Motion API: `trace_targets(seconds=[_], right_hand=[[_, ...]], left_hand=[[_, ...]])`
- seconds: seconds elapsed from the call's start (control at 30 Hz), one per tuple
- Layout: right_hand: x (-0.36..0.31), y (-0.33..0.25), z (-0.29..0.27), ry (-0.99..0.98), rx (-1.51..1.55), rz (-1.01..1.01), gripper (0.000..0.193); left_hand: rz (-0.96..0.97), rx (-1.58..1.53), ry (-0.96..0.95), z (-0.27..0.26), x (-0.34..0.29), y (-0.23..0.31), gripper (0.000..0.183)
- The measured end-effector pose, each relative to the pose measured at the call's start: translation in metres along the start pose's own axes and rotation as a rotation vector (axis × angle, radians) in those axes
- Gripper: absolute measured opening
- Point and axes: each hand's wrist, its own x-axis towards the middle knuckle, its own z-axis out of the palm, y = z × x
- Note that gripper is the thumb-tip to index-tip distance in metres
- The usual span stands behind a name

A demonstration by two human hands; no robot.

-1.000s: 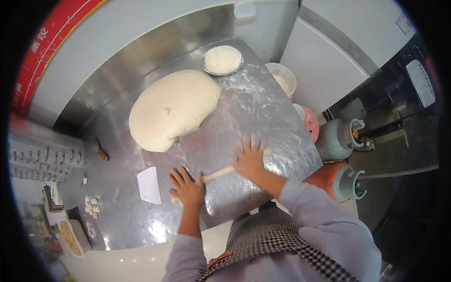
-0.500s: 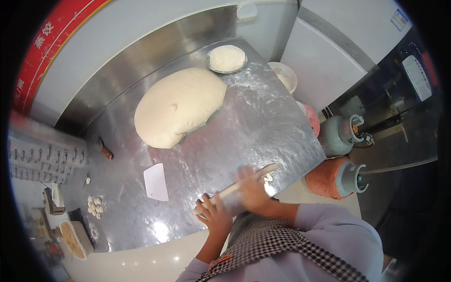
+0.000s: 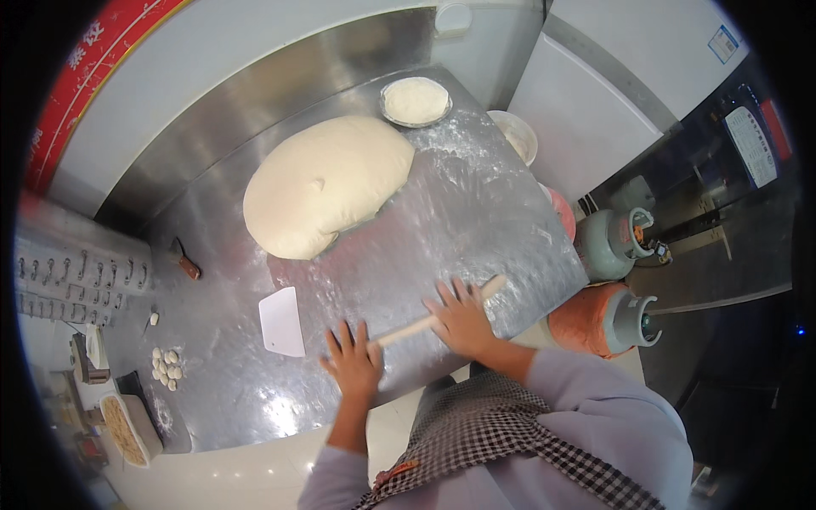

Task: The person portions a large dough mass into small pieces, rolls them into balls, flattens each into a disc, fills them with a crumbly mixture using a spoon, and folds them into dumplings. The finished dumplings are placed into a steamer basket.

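A pale, thin dough rope (image 3: 406, 330) lies slantwise on the steel table near its front edge. My left hand (image 3: 353, 367) is flat with fingers spread, its palm side at the rope's left end, which it partly hides. My right hand (image 3: 461, 320) lies across the rope toward its right end, fingers stretched out and apart. The tip of the rope sticks out beyond that hand. Farther back rests a large smooth mound of dough (image 3: 327, 183). A white flat dough scraper (image 3: 281, 323) lies left of my left hand.
Several small dough pieces (image 3: 167, 368) sit at the table's left, near a wooden-handled tool (image 3: 186, 261). A bowl of flour (image 3: 416, 101) stands at the back. Gas cylinders (image 3: 608, 244) stand on the floor beyond the right edge. A tub of filling (image 3: 126, 432) is at lower left.
Both hands have moved away from me with the dough rope rolled along. My left hand has shifted left and its fingers now spread forward; my right hand is no longer blurred.
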Motion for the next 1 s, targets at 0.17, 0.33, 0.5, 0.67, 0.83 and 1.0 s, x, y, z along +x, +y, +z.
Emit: trace_targets(seconds=[0.17,0.33,0.5,0.67,0.83,1.0], right_hand=[[-0.06,0.007,-0.02,-0.115,-0.047,0.041,0.058],[0.076,0.045,0.004,0.184,-0.135,0.062,0.053],[0.054,0.06,-0.003,0.169,-0.06,-0.053,0.048],[-0.036,0.094,-0.035,0.251,-0.202,-0.138,0.039],[-0.013,0.09,-0.031,-0.166,0.616,0.223,0.016],[-0.001,0.069,-0.016,-0.527,0.777,-0.094,0.037]], left_hand=[[-0.109,-0.013,-0.093,0.003,-0.058,0.015,0.06],[-0.195,-0.038,0.116,0.001,0.055,-0.003,0.058],[0.188,-0.033,0.087,0.018,0.022,-0.032,0.047],[0.129,-0.504,0.052,0.007,-0.051,-0.046,0.026],[-0.514,-1.352,-0.349,-0.089,-0.029,-0.001,0.025],[-0.11,-1.634,-0.524,-0.15,0.033,0.105,0.054]])
